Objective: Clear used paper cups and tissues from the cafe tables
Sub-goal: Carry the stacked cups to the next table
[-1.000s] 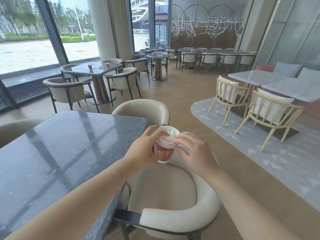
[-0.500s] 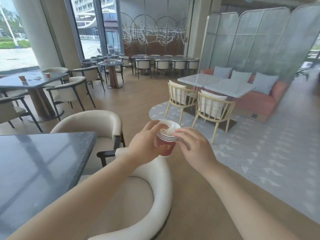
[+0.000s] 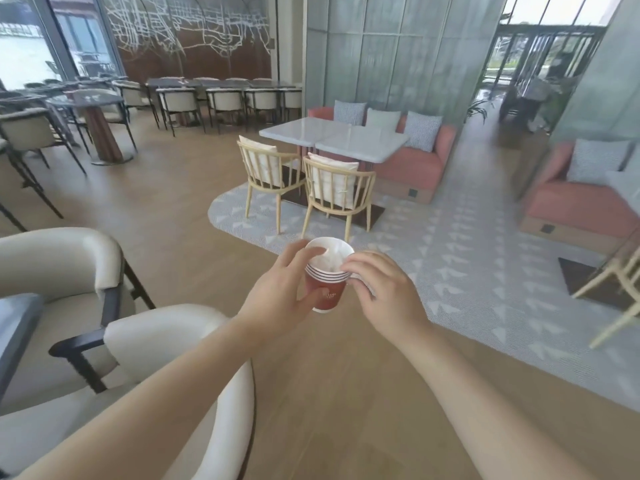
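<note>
Left hand (image 3: 277, 292) grips my stack of red paper cups (image 3: 327, 284). Right hand (image 3: 384, 289) pinches its rim at three o'clock; I should keep it upright.

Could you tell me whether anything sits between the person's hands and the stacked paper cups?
Nothing does. The left hand wraps the red stack of paper cups directly, and the right hand pinches its rims. White tissue sits inside the top cup.
</note>
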Demonstrator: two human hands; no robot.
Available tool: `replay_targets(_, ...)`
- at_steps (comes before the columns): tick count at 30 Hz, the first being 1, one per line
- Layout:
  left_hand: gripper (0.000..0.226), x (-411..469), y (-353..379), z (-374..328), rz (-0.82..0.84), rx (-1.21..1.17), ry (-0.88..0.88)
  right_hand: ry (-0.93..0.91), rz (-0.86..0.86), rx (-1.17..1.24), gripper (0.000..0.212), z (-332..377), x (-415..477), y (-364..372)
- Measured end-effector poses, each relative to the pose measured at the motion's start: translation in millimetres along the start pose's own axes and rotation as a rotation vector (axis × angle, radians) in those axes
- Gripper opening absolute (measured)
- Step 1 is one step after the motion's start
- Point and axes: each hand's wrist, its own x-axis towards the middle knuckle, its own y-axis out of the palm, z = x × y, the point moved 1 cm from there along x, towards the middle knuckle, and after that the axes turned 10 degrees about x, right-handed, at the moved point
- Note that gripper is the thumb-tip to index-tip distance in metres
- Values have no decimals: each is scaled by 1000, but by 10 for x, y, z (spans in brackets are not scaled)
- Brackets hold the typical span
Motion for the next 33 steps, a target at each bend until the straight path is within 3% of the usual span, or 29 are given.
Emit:
replay_targets(12,40,1515,396,1326,-70,3,0,-57,209,-12,15,-1382,1447,884)
replay_targets(20,34,2375,442,2199,-97,18,-130,-89,187,120,19,-2105,2449,1673)
replay_targets(33,62,3677,176,3703,-248,154,-400,-250,227,375,18,-2965,4272,3130)
